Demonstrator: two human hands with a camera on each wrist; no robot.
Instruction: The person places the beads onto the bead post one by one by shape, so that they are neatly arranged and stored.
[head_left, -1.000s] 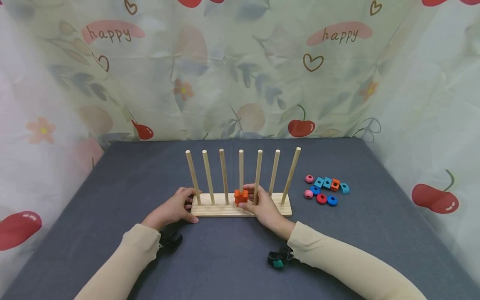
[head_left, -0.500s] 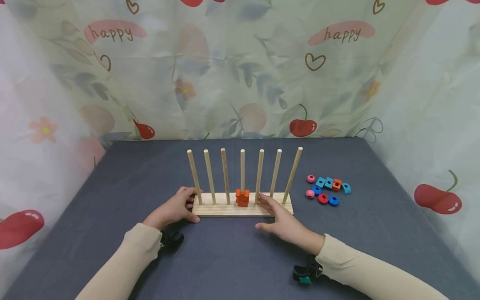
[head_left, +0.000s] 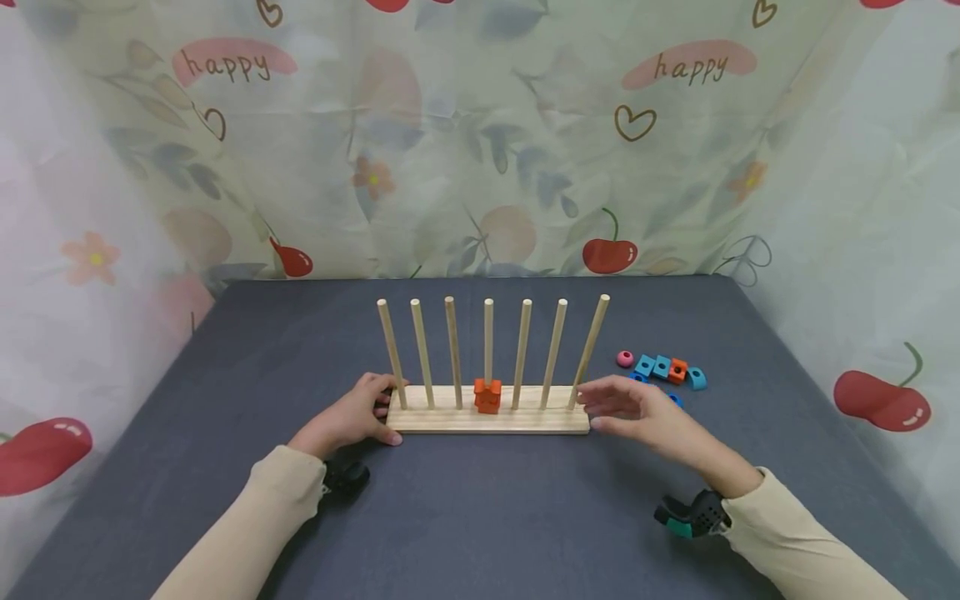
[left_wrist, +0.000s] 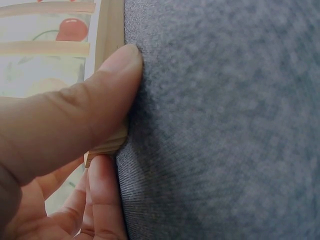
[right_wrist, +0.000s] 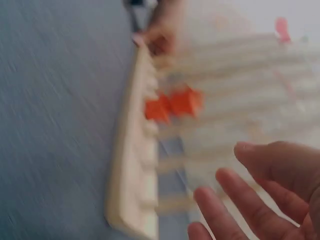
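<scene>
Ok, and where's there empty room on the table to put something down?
The table is bare in front of the board, midway between the sleeves; left of the left hand; and behind the board, toward the curtain. It's crowded right of the board, where the right hand hovers in front of the beads.

Bare right hand (head_left: pixel 643 414) away from the orange notched blocks (head_left: pixel 487 397)
Shifted to the right end of the pale wooden peg rack (head_left: pixel 487 423), partly hiding small coloured beads (head_left: pixel 663 364).

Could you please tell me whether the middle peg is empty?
Not empty: two orange beads sit stacked at the foot of the middle peg, which rises bare above them.
</scene>
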